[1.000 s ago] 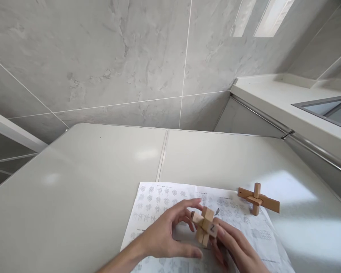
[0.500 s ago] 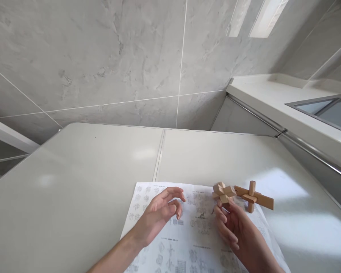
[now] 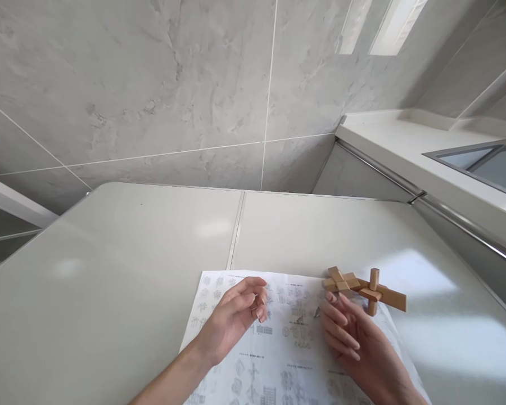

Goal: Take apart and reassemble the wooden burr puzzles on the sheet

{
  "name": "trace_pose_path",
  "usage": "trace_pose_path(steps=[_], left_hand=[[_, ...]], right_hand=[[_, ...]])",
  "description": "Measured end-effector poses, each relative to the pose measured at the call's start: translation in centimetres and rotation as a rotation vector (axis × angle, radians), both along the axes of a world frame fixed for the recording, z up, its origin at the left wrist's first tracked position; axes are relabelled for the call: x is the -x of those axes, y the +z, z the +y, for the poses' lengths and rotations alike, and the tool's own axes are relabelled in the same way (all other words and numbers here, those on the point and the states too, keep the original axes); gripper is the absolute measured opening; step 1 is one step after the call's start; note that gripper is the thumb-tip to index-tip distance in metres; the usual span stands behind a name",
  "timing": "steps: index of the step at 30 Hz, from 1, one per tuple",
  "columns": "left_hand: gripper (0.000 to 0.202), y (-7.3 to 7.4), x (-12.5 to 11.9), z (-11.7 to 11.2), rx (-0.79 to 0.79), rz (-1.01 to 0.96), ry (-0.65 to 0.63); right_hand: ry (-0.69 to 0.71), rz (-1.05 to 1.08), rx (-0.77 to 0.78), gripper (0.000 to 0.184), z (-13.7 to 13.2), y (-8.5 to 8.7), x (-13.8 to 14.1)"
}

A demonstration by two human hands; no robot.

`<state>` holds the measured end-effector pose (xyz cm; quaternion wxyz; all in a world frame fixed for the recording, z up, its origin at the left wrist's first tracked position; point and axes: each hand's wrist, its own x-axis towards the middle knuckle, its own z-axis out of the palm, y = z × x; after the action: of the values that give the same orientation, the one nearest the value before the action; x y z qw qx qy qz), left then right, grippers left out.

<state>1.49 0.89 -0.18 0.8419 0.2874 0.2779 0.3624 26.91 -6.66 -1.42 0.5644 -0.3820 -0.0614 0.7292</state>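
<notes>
A small interlocking wooden puzzle (image 3: 340, 280) rests at the far right part of the printed sheet. Just in front of it is my right hand (image 3: 354, 332), fingers loosely bent and apart, fingertips close to the puzzle's near side; whether they touch it I cannot tell. A second wooden puzzle (image 3: 379, 293), with a flat bar and an upright round peg, stands directly to the right. My left hand (image 3: 236, 315) hovers over the left half of the printed sheet (image 3: 274, 360), its fingers curved and holding nothing.
The sheet shows rows of small line drawings and lies on a pale table (image 3: 122, 281) with a seam (image 3: 236, 230) down its middle. Behind stands a grey tiled wall (image 3: 172, 84). On the right is a white counter (image 3: 405, 135) with a metal rail (image 3: 379, 166) below it.
The small puzzle has turned from a tilted pose at my right fingertips to lying flatter, slightly farther right. My right fingers have loosened and drawn back a little. The left hand has shifted slightly.
</notes>
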Motion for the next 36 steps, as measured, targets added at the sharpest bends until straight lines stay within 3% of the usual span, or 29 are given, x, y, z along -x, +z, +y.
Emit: trace_pose_path(steps=[4,7,18,28,36], left_hand=[[0.029,-0.1,0.0,0.0,0.015,0.004,0.003],[0.028,-0.1,0.0,0.1,0.026,0.001,0.012],[0.026,0.0,0.0,0.0,0.049,-0.02,0.018],[0.025,0.0,0.1,-0.3,0.07,-0.038,0.052],[0.026,-0.3,0.2,-0.5,0.058,-0.039,0.05]], right_hand=[[0.183,-0.12,-0.019,0.042,-0.6,0.0,0.6],[0.227,-0.159,-0.006,0.044,-0.8,-0.1,0.8],[0.16,-0.043,0.029,0.035,-0.3,-0.4,0.8],[0.215,0.078,0.04,0.034,-0.5,-3.1,0.3],[0.197,0.077,0.046,0.029,-0.5,-3.0,0.3]])
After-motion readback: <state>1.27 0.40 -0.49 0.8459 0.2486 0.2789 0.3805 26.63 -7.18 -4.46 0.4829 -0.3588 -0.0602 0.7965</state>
